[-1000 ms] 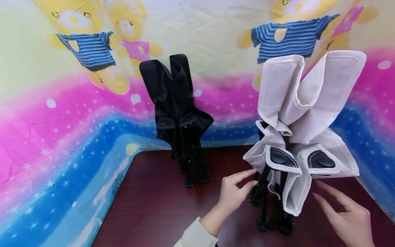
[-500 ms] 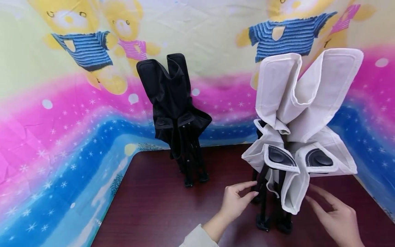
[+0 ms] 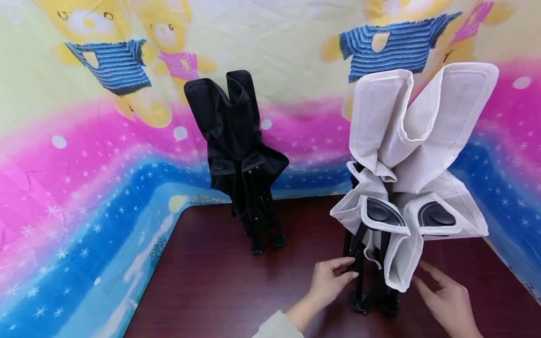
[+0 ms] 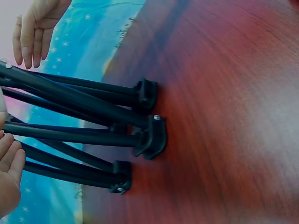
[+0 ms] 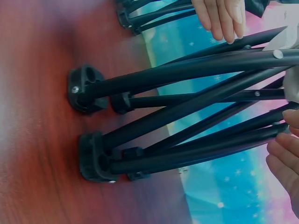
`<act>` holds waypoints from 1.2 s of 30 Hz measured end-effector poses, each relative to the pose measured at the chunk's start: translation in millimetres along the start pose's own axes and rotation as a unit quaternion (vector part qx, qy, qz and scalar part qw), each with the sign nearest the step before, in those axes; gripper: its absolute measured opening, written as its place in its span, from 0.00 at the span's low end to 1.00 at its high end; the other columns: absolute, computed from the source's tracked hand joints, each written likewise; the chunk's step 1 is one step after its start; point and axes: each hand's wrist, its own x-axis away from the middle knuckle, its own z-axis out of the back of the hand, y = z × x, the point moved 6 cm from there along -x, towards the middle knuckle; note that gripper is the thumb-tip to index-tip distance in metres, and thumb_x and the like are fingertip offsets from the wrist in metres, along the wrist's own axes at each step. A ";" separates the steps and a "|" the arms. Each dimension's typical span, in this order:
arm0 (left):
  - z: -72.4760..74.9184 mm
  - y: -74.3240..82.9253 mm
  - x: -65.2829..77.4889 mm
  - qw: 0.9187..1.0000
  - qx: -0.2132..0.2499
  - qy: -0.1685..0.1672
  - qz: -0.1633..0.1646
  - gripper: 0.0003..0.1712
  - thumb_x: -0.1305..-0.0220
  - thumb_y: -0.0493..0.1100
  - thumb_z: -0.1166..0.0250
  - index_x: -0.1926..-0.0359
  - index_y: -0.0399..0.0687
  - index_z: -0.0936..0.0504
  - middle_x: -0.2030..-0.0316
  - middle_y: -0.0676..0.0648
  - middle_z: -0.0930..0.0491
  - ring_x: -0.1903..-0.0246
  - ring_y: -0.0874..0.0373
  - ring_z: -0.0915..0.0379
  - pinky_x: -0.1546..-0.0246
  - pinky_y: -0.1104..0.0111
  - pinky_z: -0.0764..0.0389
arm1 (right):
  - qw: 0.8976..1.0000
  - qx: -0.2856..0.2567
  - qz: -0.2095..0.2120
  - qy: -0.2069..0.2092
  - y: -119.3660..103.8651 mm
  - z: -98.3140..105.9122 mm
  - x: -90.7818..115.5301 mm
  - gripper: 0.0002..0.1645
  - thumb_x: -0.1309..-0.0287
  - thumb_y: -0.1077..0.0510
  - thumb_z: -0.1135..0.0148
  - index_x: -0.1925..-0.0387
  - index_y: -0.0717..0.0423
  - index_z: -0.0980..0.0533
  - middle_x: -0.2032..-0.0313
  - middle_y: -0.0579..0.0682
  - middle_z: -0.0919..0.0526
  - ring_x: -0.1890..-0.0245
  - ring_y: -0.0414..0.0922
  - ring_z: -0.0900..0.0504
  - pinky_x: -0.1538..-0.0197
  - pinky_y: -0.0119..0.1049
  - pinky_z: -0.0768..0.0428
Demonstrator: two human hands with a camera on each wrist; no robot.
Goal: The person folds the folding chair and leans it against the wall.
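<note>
A folded white-fabric folding chair (image 3: 418,188) with black legs stands upright on the table at the right of the head view. My left hand (image 3: 331,284) is beside its left legs, fingers fairly straight, fingertips at or touching a leg. On the other side, my right hand (image 3: 448,300) has relaxed fingers close to the legs and hanging fabric; contact is hidden there. In the left wrist view, black tube legs (image 4: 88,102) with plastic feet run between both hands. The right wrist view shows the left hand (image 5: 222,18) with straight fingers at a leg and the right hand (image 5: 285,158) opposite.
A second folded chair, black (image 3: 236,136), stands farther back on the left. Both are on a dark red-brown table (image 3: 203,291). Behind hangs a colourful cloth backdrop (image 3: 296,61) with printed bears, close to the table's back edge.
My left hand has moved down along the white chair's left legs and closer to them. The right hand has come left toward the chair. The white chair stays standing.
</note>
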 end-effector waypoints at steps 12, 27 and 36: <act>-19.1 -40.3 -6.0 1.000 0.009 0.006 0.015 0.15 0.55 0.28 0.37 0.62 0.27 0.22 0.64 0.38 0.22 0.62 0.55 0.25 0.65 0.71 0.25 | 0.996 0.034 -0.052 -0.057 -45.0 5.0 -0.6 0.17 0.61 0.62 0.35 0.63 0.63 0.23 0.68 0.63 0.21 0.75 0.44 0.24 0.75 0.22 0.37; -28.6 -67.6 -6.6 0.994 0.036 0.054 0.084 0.10 0.56 0.31 0.35 0.68 0.33 0.19 0.71 0.44 0.19 0.70 0.63 0.23 0.72 0.81 0.27 | 0.997 0.028 -0.042 -0.066 -40.6 -4.2 4.1 0.15 0.62 0.67 0.38 0.66 0.66 0.23 0.70 0.62 0.21 0.75 0.34 0.26 0.74 0.19 0.36; -34.2 -70.2 -6.5 0.992 0.039 0.061 0.102 0.09 0.56 0.30 0.35 0.69 0.31 0.19 0.74 0.42 0.20 0.74 0.66 0.24 0.74 0.82 0.28 | 0.993 0.014 -0.074 -0.094 -31.8 -12.6 8.1 0.14 0.59 0.67 0.40 0.64 0.66 0.24 0.71 0.61 0.20 0.76 0.23 0.31 0.77 0.16 0.36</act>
